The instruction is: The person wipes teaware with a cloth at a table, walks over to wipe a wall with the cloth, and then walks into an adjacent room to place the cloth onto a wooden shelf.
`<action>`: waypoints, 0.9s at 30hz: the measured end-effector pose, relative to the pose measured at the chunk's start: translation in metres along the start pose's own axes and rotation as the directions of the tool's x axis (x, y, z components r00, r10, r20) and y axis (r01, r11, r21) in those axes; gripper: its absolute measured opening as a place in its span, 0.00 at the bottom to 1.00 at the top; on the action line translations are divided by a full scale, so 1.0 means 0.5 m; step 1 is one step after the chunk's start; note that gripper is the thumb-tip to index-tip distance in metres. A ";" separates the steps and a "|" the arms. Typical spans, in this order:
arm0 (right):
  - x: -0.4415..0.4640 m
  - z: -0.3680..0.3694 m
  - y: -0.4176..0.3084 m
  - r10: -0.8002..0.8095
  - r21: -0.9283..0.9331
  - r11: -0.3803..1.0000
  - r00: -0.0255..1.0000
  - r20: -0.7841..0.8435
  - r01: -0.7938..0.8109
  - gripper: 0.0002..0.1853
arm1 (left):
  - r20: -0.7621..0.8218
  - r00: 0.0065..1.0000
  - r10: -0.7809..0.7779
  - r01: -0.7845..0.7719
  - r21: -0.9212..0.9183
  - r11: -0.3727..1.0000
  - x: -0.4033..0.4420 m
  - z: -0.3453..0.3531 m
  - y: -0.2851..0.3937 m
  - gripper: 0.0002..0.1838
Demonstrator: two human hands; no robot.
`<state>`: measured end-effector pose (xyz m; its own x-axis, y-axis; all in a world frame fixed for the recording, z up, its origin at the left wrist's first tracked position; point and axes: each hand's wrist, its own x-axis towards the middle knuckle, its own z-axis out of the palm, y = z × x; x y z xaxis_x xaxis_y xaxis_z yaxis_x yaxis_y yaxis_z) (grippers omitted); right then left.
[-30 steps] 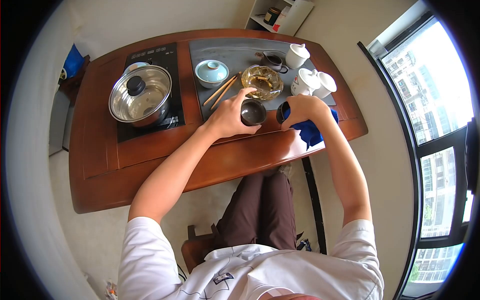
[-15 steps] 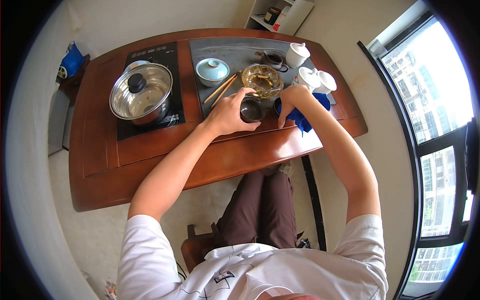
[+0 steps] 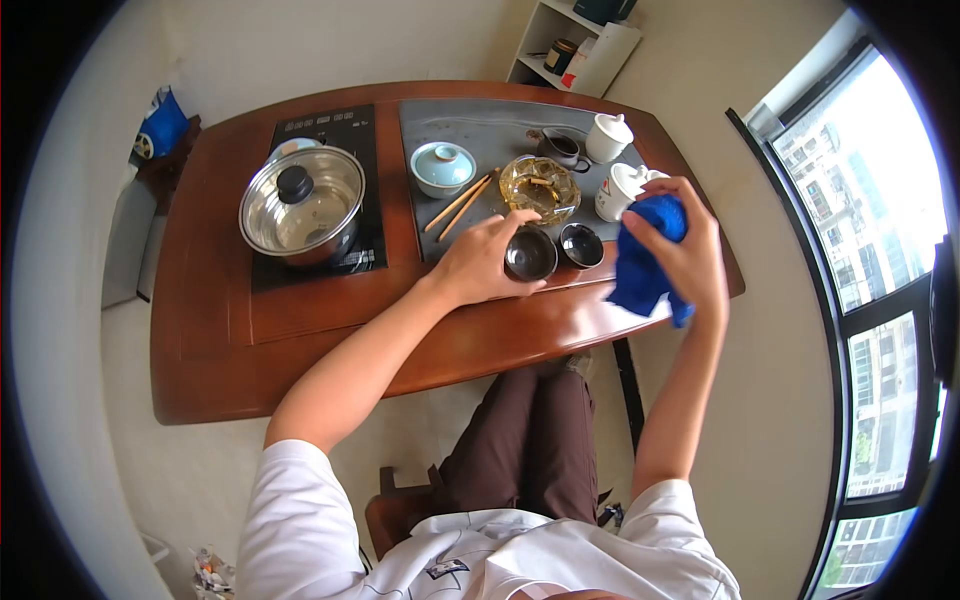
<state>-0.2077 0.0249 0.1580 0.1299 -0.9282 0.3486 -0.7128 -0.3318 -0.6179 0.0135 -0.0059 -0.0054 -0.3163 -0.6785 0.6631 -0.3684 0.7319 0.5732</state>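
Observation:
My left hand is curled around a dark teacup at the front of the slate tea tray. Just right of that cup, a second, smaller dark cup stands untouched. Above the table's right front edge, my right hand grips a blue cloth, whose lower end hangs loose. Behind the cups sits an amber glass ashtray with a stub or stick lying in it. A lidded white cup stands close behind the cloth, partly covered by my right hand.
A steel pot with a glass lid rests on the black cooktop at left. Wooden sticks lie beside a pale blue lidded bowl. Farther back are a dark pitcher and another white lidded cup.
My right hand has lifted away to the right with the blue cloth, uncovering the smaller dark cup. My left hand stays on its teacup. The view has shifted slightly.

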 end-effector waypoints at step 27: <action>-0.185 0.282 0.182 0.060 0.778 0.579 0.939 -0.340 0.245 0.29 | 0.005 0.963 0.268 -0.268 -0.002 0.963 0.001 0.029 0.036 0.42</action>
<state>-0.1875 0.0569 -0.0301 -0.1550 -0.8340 0.5296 0.1557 -0.5500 -0.8205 -0.0061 0.0062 -0.0020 -0.4078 -0.4577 0.7901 -0.2681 0.8872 0.3756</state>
